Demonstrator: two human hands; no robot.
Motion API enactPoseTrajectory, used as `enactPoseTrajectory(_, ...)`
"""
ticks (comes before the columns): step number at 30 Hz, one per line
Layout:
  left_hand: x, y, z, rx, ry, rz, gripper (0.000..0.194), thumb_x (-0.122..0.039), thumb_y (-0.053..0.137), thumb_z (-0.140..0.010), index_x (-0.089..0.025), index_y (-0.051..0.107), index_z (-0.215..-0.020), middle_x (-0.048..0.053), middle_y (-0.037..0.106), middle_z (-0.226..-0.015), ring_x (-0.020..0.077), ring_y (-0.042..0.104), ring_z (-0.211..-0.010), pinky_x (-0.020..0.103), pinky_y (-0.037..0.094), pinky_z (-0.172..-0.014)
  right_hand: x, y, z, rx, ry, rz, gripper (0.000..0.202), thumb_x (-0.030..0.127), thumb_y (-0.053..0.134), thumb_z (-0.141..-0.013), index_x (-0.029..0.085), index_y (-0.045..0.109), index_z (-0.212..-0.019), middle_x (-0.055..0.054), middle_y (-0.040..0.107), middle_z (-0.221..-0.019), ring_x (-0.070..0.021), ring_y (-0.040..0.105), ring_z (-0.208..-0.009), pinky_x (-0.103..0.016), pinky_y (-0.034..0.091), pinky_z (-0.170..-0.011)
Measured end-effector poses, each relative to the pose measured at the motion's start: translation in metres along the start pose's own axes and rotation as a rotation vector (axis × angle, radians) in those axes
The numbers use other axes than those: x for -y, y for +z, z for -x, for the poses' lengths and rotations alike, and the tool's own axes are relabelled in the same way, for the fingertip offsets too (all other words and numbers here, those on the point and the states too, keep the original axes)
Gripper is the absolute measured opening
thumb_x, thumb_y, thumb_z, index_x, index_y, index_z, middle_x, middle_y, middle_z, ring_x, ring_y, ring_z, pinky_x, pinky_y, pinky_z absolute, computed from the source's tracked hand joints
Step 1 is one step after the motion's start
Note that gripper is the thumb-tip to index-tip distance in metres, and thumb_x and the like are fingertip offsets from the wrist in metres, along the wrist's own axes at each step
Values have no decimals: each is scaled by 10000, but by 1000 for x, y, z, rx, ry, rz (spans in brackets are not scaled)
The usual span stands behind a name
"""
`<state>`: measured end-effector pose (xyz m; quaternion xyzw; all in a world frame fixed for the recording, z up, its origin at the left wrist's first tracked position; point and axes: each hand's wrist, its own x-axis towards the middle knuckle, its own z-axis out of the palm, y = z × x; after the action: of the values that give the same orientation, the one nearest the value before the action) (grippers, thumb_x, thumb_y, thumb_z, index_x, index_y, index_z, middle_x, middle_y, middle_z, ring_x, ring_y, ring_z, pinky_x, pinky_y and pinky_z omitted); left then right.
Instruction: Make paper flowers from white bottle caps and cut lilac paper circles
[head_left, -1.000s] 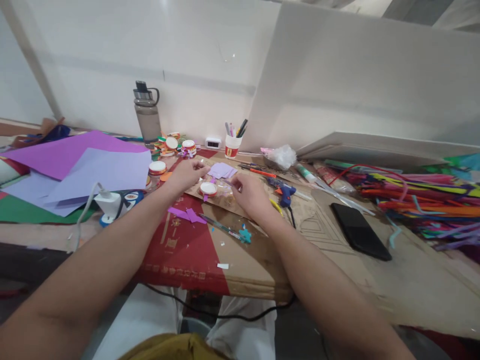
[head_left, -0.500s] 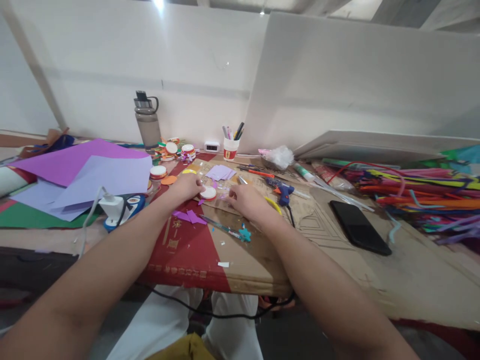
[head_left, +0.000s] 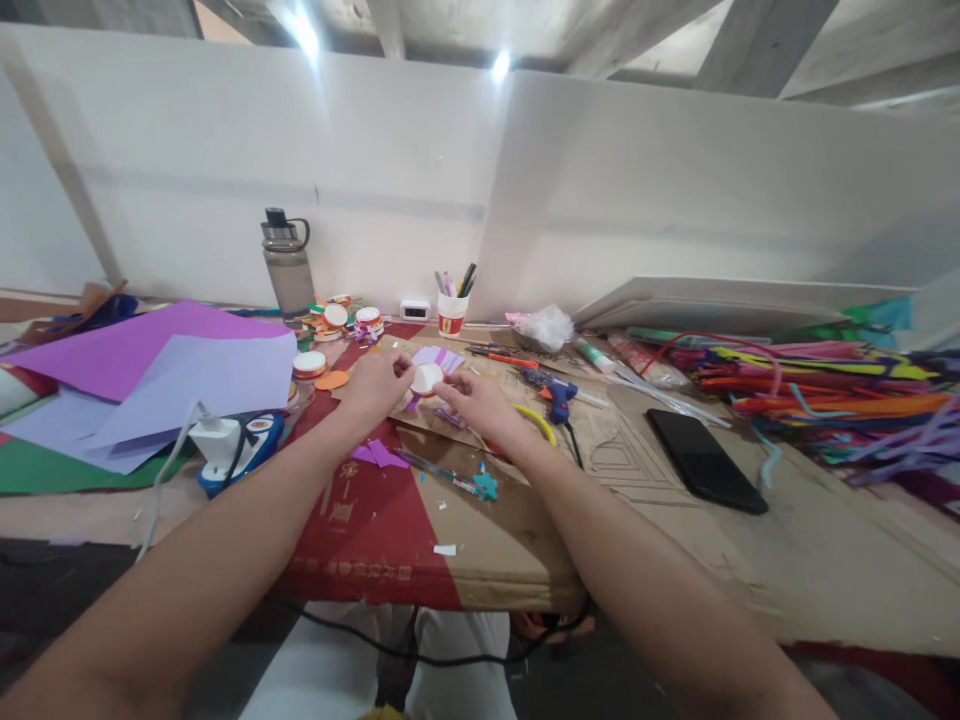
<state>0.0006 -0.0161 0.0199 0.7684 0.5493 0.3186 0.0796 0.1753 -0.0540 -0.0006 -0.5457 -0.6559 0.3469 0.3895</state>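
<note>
Between my two hands is a small round piece [head_left: 427, 378] with a white top and a red-orange edge, raised over the cardboard. My left hand [head_left: 380, 384] pinches its left side. On its right side, the fingers of my right hand [head_left: 480, 404] are closed against the rim. Pale purple paper pieces [head_left: 442, 357] lie just behind it. Purple scraps [head_left: 377, 454] and a pen [head_left: 442, 472] with a teal star [head_left: 486, 486] lie nearer to me. Similar round pieces [head_left: 309, 364] stand beyond my left hand.
Purple paper sheets [head_left: 195, 375] and a power strip [head_left: 259, 440] lie at left. A bottle [head_left: 287, 270] and a pen cup [head_left: 451, 313] stand by the wall. To the right are a blue glue gun [head_left: 559, 398], a black phone [head_left: 705, 458] and colourful pipe cleaners [head_left: 810, 385].
The white-topped round piece has come up off the cardboard into both hands. My hands have drawn closer together around it. The camera view has tilted up slightly.
</note>
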Motion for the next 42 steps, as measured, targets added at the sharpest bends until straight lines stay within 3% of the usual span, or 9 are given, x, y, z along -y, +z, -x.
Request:
enactPoseTrajectory(6, -10, 4, 6, -36, 100, 234, 235, -331, 579, -820, -156, 647, -961, 75, 687, -864, 190, 623, -766, 301, 457, -716, -2, 1, -1, -3, 0, -242, 174, 247, 575, -835, 178, 636, -982, 29, 603, -661, -90, 539, -489, -207, 448, -480)
enactPoseTrajectory(10, -7, 3, 3, 103, 167, 473, 294, -393, 615, -801, -183, 644, -1006, 45, 682, -953, 173, 613, -816, 279, 456, -740, -1, -1, 0, -55, -147, -204, 157, 219, 575, -806, 179, 648, -940, 13, 642, -753, -92, 580, -561, -212, 491, -552)
enactPoseTrajectory(14, -5, 0, 2, 138, 233, 490, 301, -471, 606, -812, -177, 659, -786, 6, 643, -752, 157, 566, -740, 258, 421, -681, -2, 1, 3, -142, -241, -201, 187, 257, 575, -809, 181, 629, -971, -13, 662, -816, -124, 624, -661, -237, 531, -598)
enactPoseTrajectory(19, -8, 1, 4, 57, 240, 570, 300, -433, 634, -808, -176, 674, -957, 29, 680, -909, 154, 591, -808, 254, 443, -721, -5, 0, 4, -258, -291, -110, 227, 346, 617, -807, 184, 623, -966, -17, 645, -772, -132, 594, -654, -248, 517, -592)
enactPoseTrajectory(22, -11, 1, 5, 67, 240, 577, 283, -441, 643, -802, -171, 683, -877, 23, 668, -825, 135, 572, -719, 248, 443, -665, -5, -1, 4, -266, -302, -121, 239, 375, 622, -807, 183, 628, -950, -11, 638, -740, -127, 572, -616, -249, 495, -572)
enactPoseTrajectory(28, -8, 5, 3, 167, 75, 959, 325, -445, 747, -700, -152, 668, -817, 19, 640, -752, 108, 569, -599, 230, 468, -536, 0, -2, 4, -239, -312, -135, 299, 388, 661, -768, 184, 618, -981, -38, 665, -867, -138, 588, -708, -257, 502, -612)
enactPoseTrajectory(33, 4, 11, -5, 178, -232, 1293, 330, -340, 834, -601, -139, 646, -782, 4, 602, -701, 54, 481, -515, 152, 354, -392, -4, -14, -4, -316, -254, -143, 309, 443, 562, -832, 164, 617, -953, -49, 658, -875, -141, 569, -699, -274, 485, -619)
enactPoseTrajectory(36, 7, 10, -8, 156, -386, 1387, 300, -262, 836, -595, -147, 634, -785, 2, 617, -700, 42, 476, -501, 135, 348, -388, -9, -23, -8, -352, -221, 53, 223, 354, 569, -827, 162, 638, -917, -48, 670, -865, -146, 582, -729, -286, 474, -688)
enactPoseTrajectory(42, 5, 7, -10, 138, -406, 1446, 239, -201, 798, -618, -155, 599, -742, -21, 610, -669, 54, 504, -508, 161, 370, -411, -10, -34, -3, -89, -177, 455, 72, 224, 626, -791, 171, 668, -767, -38, 692, -786, -141, 585, -703, -252, 410, -651)
